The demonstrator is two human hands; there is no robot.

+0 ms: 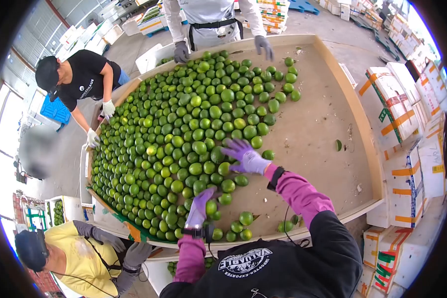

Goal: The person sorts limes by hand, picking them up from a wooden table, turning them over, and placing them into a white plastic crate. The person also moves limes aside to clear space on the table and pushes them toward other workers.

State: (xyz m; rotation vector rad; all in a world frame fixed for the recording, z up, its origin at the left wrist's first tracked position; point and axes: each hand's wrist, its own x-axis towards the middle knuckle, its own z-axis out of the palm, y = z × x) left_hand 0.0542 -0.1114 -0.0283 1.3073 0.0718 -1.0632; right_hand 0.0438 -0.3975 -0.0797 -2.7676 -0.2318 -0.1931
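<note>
Many green limes [179,141] lie packed over the left and middle of a large, shallow wooden-rimmed table [328,134]. My right hand [248,156], in a light purple glove, reaches in from the right with its fingers spread, fingertips touching limes at the edge of the pile. Lower and to the left, my left hand [200,206], gloved alike, is stretched out along the near edge of the pile, beside a lime [211,206]. Its fingers point away from me, seen side-on and partly hidden. A few limes [246,218] sit loose between my arms.
Across the table a person in grey gloves [264,47] stands with hands by the rim. Two more people work at the left, one with white gloves [93,138], one in a yellow shirt [79,258]. White foam boxes [407,174] are stacked along the right. One lime [338,145] lies apart.
</note>
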